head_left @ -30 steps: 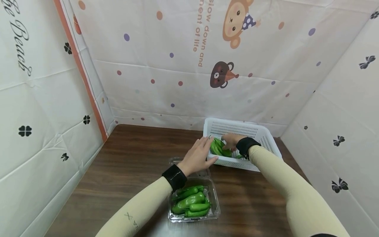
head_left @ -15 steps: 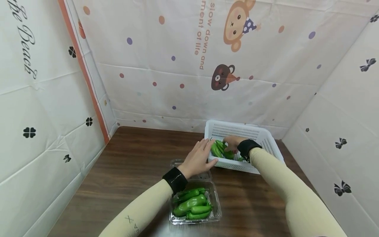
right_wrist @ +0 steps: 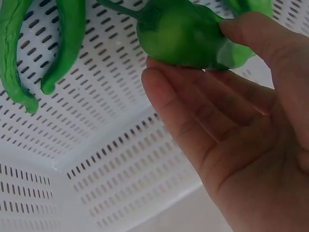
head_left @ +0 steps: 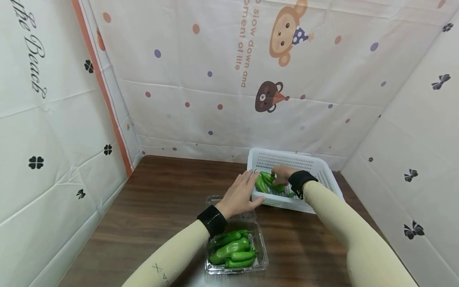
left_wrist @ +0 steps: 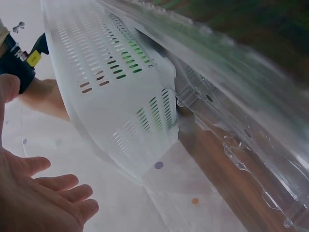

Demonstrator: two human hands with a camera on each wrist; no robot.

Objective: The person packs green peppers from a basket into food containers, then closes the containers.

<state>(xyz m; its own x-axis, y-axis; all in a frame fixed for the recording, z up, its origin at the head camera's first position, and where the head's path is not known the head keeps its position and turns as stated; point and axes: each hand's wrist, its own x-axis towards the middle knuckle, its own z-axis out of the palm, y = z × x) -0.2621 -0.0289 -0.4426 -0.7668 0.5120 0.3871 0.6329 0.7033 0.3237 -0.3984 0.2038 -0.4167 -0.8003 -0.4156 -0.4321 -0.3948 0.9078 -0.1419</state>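
My right hand (head_left: 282,174) reaches into a white perforated basket (head_left: 287,203) and pinches a plump green pepper (right_wrist: 178,36) between thumb and fingers. Thinner, curved green peppers (right_wrist: 71,43) lie on the basket floor beside it. At the basket's near left corner is my left hand (head_left: 238,195), fingers extended and holding nothing. In the left wrist view the palm and spread fingers show beside the basket's outer wall. Below the left wrist, in the head view, stands a clear plastic clamshell box (head_left: 263,249) with several green peppers (head_left: 229,250) in it.
The clamshell's raised or folded-back lid (head_left: 214,200) lies between box and basket, partly under the left hand. All this stands on a dark wood-grain table (head_left: 154,211). Printed white sheets (head_left: 186,79) wall in the back and both sides.
The head view has shifted slightly, so the scene sits lower. Both hands keep nearly the same places, the right among the peppers in the basket, the left at its corner.
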